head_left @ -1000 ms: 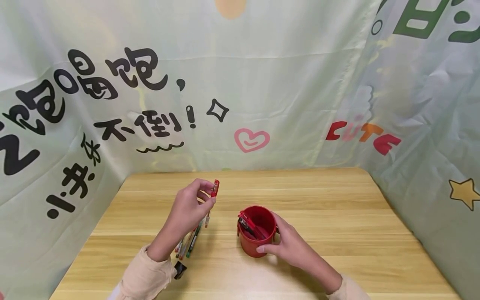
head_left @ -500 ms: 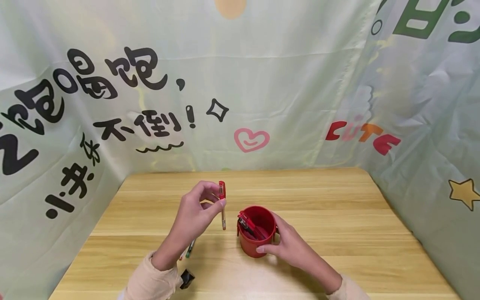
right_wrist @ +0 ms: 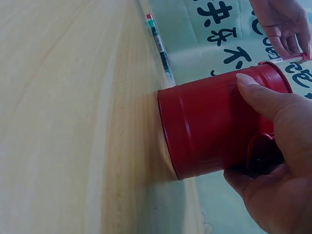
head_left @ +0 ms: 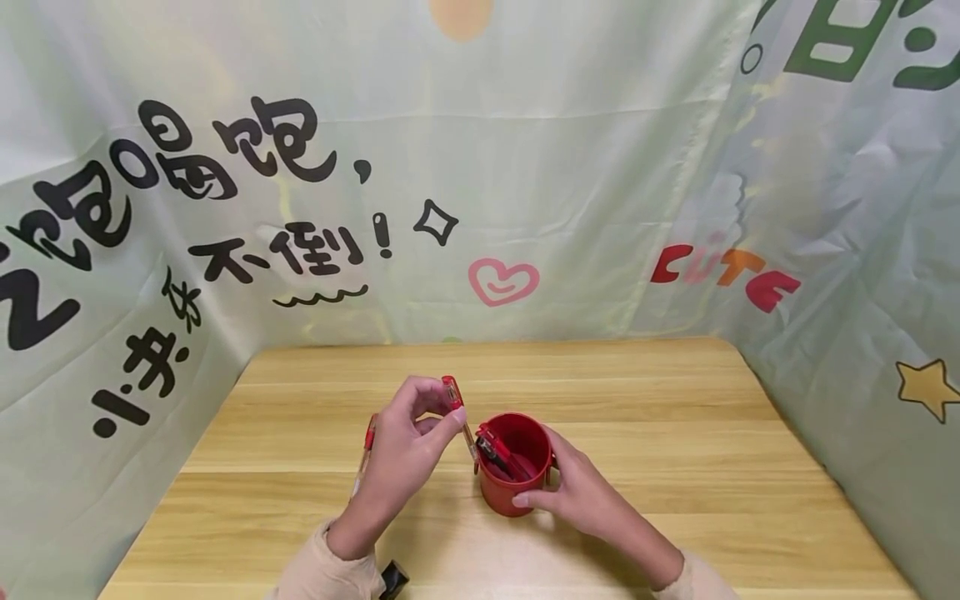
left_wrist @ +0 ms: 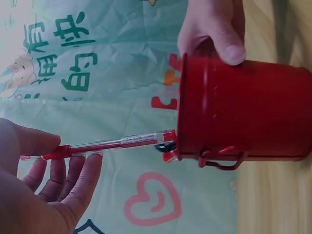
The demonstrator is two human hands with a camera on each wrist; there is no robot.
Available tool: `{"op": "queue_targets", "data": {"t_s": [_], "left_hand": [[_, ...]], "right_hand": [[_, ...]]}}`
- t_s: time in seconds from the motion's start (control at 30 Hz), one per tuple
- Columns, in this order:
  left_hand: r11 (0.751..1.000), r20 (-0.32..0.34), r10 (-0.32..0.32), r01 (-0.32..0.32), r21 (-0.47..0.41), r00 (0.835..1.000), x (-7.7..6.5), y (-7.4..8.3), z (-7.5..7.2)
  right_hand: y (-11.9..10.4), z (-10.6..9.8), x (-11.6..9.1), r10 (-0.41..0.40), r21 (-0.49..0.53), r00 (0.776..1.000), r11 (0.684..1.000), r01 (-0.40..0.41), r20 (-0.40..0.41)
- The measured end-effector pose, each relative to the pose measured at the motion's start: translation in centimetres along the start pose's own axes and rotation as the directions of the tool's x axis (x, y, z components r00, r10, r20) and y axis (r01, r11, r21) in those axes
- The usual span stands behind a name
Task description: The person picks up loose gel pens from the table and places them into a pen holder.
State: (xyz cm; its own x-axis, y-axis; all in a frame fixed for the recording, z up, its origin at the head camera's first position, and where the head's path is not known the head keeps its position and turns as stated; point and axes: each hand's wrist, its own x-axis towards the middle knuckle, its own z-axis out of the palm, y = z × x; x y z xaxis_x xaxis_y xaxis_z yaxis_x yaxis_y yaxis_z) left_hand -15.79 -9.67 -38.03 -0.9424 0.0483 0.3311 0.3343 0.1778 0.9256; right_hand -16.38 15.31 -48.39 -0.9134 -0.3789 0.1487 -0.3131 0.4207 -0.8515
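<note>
My left hand [head_left: 405,442] pinches a red-capped pen [left_wrist: 107,145] with a clear barrel, its lower end slanting down to the rim of a small red bucket [head_left: 501,498]. In the left wrist view that end meets the rim; whether it is past the edge I cannot tell. My right hand [head_left: 577,483] grips the bucket from the right, thumb on its near wall, and the bucket stands upright on the table. Inside, a few red and black pens [head_left: 495,448] lean on the left wall. Another red-capped pen [head_left: 369,437] shows behind my left wrist.
On the wooden table [head_left: 637,417], a pen with green and red parts [right_wrist: 158,44] appears beyond the bucket in the right wrist view. A small black object [head_left: 393,579] sits by my left cuff. Printed cloth [head_left: 585,183] hangs around the table's back and sides.
My left hand has carried the pen rightward and slightly down to the bucket's rim, and the pen has tilted. My right hand and the bucket stay in place.
</note>
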Motion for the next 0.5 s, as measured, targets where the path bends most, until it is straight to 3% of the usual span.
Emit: {"op": "queue_targets", "data": {"t_s": [0.2,0.33,0.5], "left_hand": [[1.000,-0.008,-0.001,0.000,-0.026,1.000,-0.4,-0.2,0.4],[0.998,-0.020,0.034,-0.035,-0.042,0.999,-0.5,-0.2,0.7],[0.998,0.002,0.048,-0.048,-0.041,0.999,-0.6,-0.5,1.3]], "right_hand": [[0.0,0.0,-0.1,-0.003,0.012,1.000,1.000,0.003,0.007],[0.1,0.0,-0.1,-0.003,0.000,1.000,1.000,0.003,0.002],[0.1,-0.1,-0.1,-0.008,0.006,1.000,1.000,0.008,0.002]]}}
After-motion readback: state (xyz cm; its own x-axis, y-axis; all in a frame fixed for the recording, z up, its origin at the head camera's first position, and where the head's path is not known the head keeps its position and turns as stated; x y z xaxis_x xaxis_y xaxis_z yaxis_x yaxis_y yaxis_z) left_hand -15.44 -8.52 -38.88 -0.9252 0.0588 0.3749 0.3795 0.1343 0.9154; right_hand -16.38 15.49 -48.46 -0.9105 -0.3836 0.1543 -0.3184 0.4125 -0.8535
